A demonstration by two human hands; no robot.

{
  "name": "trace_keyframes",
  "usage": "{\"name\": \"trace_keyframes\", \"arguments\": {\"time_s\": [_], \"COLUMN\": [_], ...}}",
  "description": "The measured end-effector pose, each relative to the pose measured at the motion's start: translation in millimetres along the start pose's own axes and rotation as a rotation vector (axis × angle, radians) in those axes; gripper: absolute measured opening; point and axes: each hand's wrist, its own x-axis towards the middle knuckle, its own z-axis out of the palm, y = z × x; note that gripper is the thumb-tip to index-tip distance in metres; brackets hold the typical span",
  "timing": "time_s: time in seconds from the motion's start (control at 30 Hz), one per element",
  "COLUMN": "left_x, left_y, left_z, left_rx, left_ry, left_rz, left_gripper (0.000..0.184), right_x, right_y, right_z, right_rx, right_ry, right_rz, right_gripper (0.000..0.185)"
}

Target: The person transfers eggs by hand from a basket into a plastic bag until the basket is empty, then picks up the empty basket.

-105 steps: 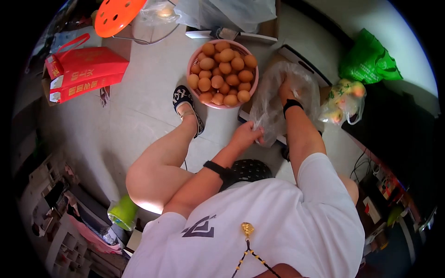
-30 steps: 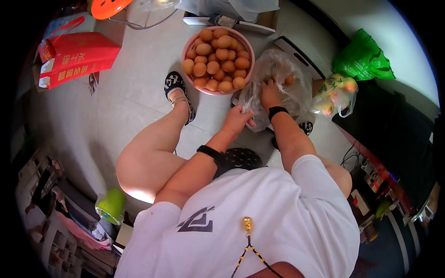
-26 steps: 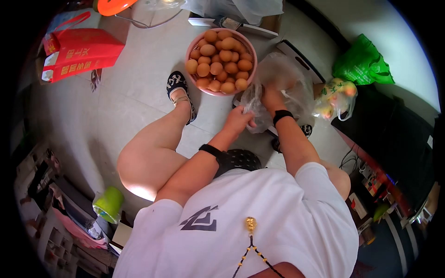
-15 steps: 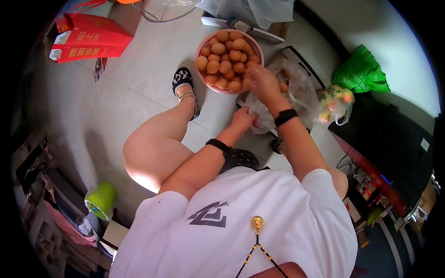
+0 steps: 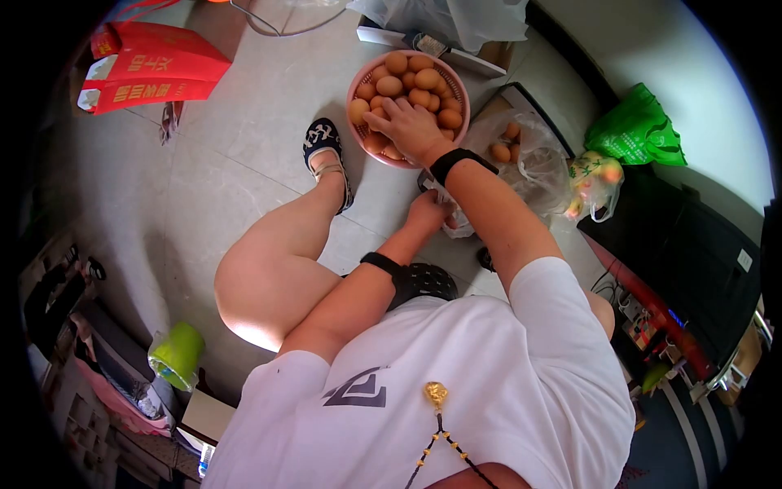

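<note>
A pink basket (image 5: 465,128) full of brown eggs (image 5: 389,85) stands on the floor before me. My right hand (image 5: 410,128) is over it with fingers spread, resting among the eggs and covering several of them; whether one lies under the palm is hidden. Beside the basket, on its right, lies a clear plastic bag (image 5: 544,167) with a few loose eggs (image 5: 501,151) showing through its opening. Fingers of my left hand (image 5: 430,213) are closed on the near edge of this bag, below the basket.
A green bag (image 5: 635,129) and a plastic bag of fruit (image 5: 593,181) sit to the right, near a black cabinet (image 5: 684,244). Red gift bags (image 5: 159,69) stand at the far left. A white plastic bag (image 5: 456,18) lies behind the basket, and a green bin (image 5: 177,352) is at lower left.
My right hand has moved left from the basket's right rim to over its middle, uncovering eggs in the plastic bag. My left hand stays at the bag's edge.
</note>
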Motion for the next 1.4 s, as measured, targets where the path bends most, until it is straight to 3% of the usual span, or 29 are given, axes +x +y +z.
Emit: {"name": "trace_keyframes", "arguments": {"time_s": [0.3,0.4,0.5,0.57,0.6,0.67,0.87,0.9,0.97,1.07,1.27,1.4], "left_x": [-8.7,-13.6,-21.3,-20.3,-16.9,-14.6,-16.8,-15.7,-15.0,-15.5,-12.6,-16.7], "left_y": [12.2,22.0,29.8,28.9,24.7,20.3,25.7,21.9,20.9,29.5,25.7,35.1], "left_z": [0.8,2.5,4.7,3.6,1.5,2.7,6.9,7.6,8.6,8.0,8.2,7.3], "left_rx": [0.016,0.026,0.01,0.001,0.012,0.026,-0.027,-0.054,-0.075,-0.086,-0.106,-0.05], "left_ry": [-0.014,-0.029,-0.014,-0.004,-0.013,-0.027,-0.016,-0.023,-0.033,-0.047,-0.045,-0.05], "left_rz": [-0.022,-0.033,-0.035,-0.028,0.001,0.03,0.038,0.049,0.06,0.025,0.017,-0.014], "left_gripper": [0.024,0.023,0.024,0.027,0.026,0.024,0.018,0.018,0.018,0.019,0.021,0.022], "right_x": [2.4,-3.0,-24.0,-51.3,-66.9,-103.5,-172.6,-174.6,-176.0,-164.2,-149.2,-121.3], "right_y": [3.3,0.4,-3.1,-2.0,3.3,17.5,60.8,63.5,70.9,75.8,106.9,81.7], "right_z": [-2.2,-13.9,-35.9,-50.3,-52.8,-46.7,16.5,20.4,24.8,33.1,74.3,21.3], "right_rx": [0.034,0.142,0.306,0.417,0.415,0.467,0.435,0.443,0.54,0.449,0.524,0.698], "right_ry": [0.013,0.008,0.005,0.33,0.33,0.556,0.599,0.596,0.347,0.257,0.116,0.04], "right_rz": [-0.053,-0.011,0.147,0.363,0.367,0.48,0.86,0.864,1.145,1.226,1.155,1.287], "right_gripper": [0.028,0.039,0.04,0.044,0.044,0.048,0.047,0.047,0.043,0.043,0.044,0.042]}}
